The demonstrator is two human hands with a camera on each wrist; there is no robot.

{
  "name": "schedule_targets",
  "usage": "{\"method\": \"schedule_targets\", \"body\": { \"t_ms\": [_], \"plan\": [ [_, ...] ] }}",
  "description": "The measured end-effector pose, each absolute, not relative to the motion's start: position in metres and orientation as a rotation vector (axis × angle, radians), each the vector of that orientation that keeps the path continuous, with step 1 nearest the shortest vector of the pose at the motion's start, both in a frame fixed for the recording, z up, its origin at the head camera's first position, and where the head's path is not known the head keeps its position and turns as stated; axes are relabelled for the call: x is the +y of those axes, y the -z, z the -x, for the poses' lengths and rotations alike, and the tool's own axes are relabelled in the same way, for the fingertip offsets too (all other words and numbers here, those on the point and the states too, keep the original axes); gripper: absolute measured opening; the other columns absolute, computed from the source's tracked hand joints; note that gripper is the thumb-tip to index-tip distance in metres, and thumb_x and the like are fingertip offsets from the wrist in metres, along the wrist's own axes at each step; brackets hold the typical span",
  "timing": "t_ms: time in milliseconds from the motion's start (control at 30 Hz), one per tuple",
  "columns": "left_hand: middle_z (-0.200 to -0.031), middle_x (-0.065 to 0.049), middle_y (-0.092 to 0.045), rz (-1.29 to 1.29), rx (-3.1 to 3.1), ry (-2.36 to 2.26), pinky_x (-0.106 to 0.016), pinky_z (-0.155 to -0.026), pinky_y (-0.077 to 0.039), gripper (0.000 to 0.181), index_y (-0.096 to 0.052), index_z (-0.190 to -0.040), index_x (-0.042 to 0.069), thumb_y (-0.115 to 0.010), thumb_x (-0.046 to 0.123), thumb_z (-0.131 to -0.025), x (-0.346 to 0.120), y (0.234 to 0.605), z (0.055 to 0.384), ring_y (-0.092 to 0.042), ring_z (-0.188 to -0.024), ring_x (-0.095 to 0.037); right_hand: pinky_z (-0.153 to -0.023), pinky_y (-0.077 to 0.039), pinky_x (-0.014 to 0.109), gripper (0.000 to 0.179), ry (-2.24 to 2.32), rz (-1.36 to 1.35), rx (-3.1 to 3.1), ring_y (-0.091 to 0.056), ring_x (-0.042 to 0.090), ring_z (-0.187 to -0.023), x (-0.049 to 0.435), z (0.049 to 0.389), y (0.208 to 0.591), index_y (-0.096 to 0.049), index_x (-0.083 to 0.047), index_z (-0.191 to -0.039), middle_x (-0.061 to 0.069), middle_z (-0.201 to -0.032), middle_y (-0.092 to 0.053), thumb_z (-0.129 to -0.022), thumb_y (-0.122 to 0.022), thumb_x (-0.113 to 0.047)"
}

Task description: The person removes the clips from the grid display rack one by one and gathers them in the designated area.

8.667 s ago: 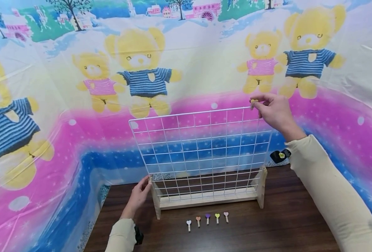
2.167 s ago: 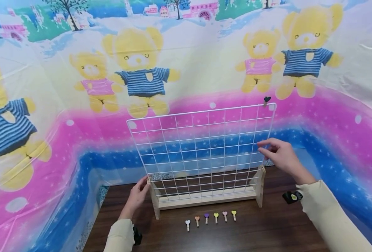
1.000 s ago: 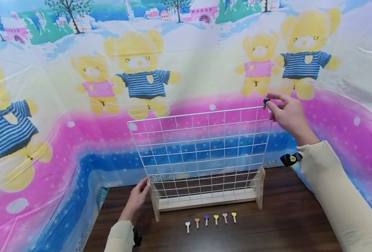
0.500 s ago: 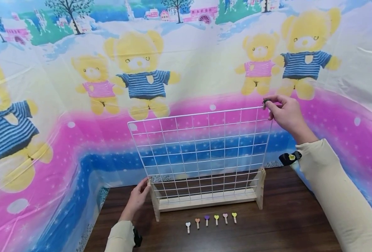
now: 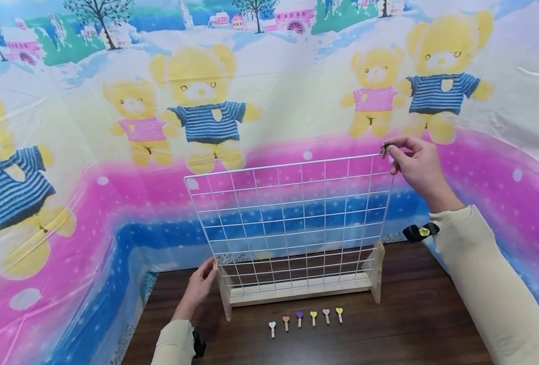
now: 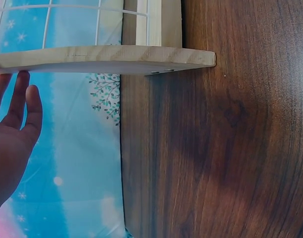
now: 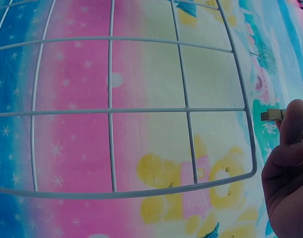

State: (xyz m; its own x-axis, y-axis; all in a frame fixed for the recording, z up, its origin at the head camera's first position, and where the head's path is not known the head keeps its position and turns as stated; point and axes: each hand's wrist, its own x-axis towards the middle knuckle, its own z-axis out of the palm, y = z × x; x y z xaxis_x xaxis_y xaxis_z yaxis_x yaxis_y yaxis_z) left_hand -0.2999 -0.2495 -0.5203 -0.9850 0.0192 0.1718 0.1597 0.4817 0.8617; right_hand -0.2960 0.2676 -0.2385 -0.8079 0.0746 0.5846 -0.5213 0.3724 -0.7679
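Observation:
My right hand (image 5: 417, 165) pinches a mini clothespin with a dark green heart (image 5: 385, 147) at the top right corner of the white wire grid (image 5: 292, 195). In the right wrist view, the clip's wooden end (image 7: 273, 115) shows just beyond the grid's edge wire, apart from it, and the heart is hidden. The grid stands in a wooden stand (image 5: 301, 292). My left hand (image 5: 198, 284) rests against the stand's left upright (image 6: 92, 57), its fingertips touching the outer side and its thumb off the wood.
Several mini heart clothespins lie in a row in front of the stand: white (image 5: 272, 329), orange (image 5: 286, 323), purple (image 5: 299, 319), lime (image 5: 313, 318), pink (image 5: 326, 316) and yellow (image 5: 339, 315). A teddy-bear-print cloth (image 5: 287, 111) hangs behind the brown wooden table (image 5: 388, 324).
The yellow clothespin earlier in my right hand now lies at the row's right end. My right hand has risen to the dark green clothespin, earlier upright on the top wire, and now pinches it. Left hand unmoved.

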Motion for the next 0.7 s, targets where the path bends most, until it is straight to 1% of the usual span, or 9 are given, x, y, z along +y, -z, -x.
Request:
{"method": "schedule_targets", "body": {
  "t_ms": [100, 233, 333, 467, 533, 600, 700],
  "plan": [
    [-0.133, -0.022, -0.05, 0.162, -2.592, 1.528, -0.05, -0.093, -0.042, 0.044, -0.041, -0.142, 0.005, -0.048, 0.02, -0.101, -0.25, 0.52, 0.3, -0.048, -0.119, -0.035, -0.054, -0.049, 0.018, 0.026, -1.443, -0.394, -2.13, -0.056, 0.012, -0.053, 0.269, 0.29, 0.243, -0.065, -0.003, -0.111, -0.003, -0.088, -0.066, -0.095, -0.058, -0.021],
    [-0.134, -0.023, -0.048, 0.17, -2.595, 1.526, -0.051, -0.094, -0.041, 0.045, -0.04, -0.142, 0.005, -0.048, 0.021, -0.101, -0.25, 0.52, 0.3, -0.046, -0.121, -0.035, -0.045, -0.043, 0.021, 0.026, -1.428, -0.418, -2.184, -0.056, 0.014, -0.053, 0.271, 0.282, 0.251, -0.064, -0.004, -0.112, -0.003, -0.084, -0.066, -0.096, -0.056, -0.023],
    [-0.135, -0.023, -0.048, 0.168, -2.589, 1.532, -0.051, -0.095, -0.04, 0.044, -0.041, -0.142, 0.005, -0.048, 0.021, -0.101, -0.25, 0.521, 0.3, -0.046, -0.122, -0.035, -0.042, -0.039, 0.024, 0.026, -1.388, -0.433, -2.234, -0.057, 0.016, -0.054, 0.27, 0.276, 0.26, -0.063, -0.005, -0.113, 0.0, -0.075, -0.064, -0.096, -0.055, -0.023],
    [-0.136, -0.023, -0.047, 0.162, -2.594, 1.536, -0.051, -0.097, -0.039, 0.045, -0.041, -0.143, 0.007, -0.047, 0.024, -0.101, -0.251, 0.521, 0.3, -0.044, -0.123, -0.036, -0.041, -0.038, 0.027, 0.027, -1.336, -0.467, -2.282, -0.056, 0.02, -0.055, 0.269, 0.268, 0.276, -0.062, -0.005, -0.116, 0.006, -0.068, -0.061, -0.097, -0.054, -0.022],
    [-0.137, -0.022, -0.046, 0.155, -2.597, 1.543, -0.051, -0.097, -0.039, 0.045, -0.041, -0.143, 0.008, -0.046, 0.024, -0.101, -0.25, 0.52, 0.3, -0.044, -0.124, -0.036, -0.041, -0.038, 0.028, 0.027, -1.331, -0.479, -2.305, -0.056, 0.021, -0.056, 0.269, 0.264, 0.286, -0.062, -0.005, -0.116, 0.006, -0.072, -0.062, -0.098, -0.054, -0.023],
    [-0.137, -0.022, -0.046, 0.157, -2.598, 1.547, -0.052, -0.097, -0.039, 0.046, -0.04, -0.143, 0.007, -0.046, 0.025, -0.101, -0.25, 0.52, 0.3, -0.044, -0.124, -0.036, -0.039, -0.036, 0.03, 0.027, -1.323, -0.477, -2.34, -0.056, 0.021, -0.056, 0.268, 0.26, 0.297, -0.062, -0.007, -0.116, 0.008, -0.07, -0.061, -0.098, -0.053, -0.025],
    [-0.136, -0.022, -0.047, 0.162, -2.591, 1.555, -0.051, -0.096, -0.039, 0.046, -0.04, -0.143, 0.006, -0.047, 0.023, -0.101, -0.25, 0.52, 0.299, -0.045, -0.123, -0.035, -0.037, -0.034, 0.031, 0.027, -1.309, -0.491, -2.392, -0.056, 0.02, -0.056, 0.267, 0.255, 0.314, -0.062, -0.008, -0.116, 0.01, -0.07, -0.06, -0.098, -0.053, -0.026]
  ]
}}
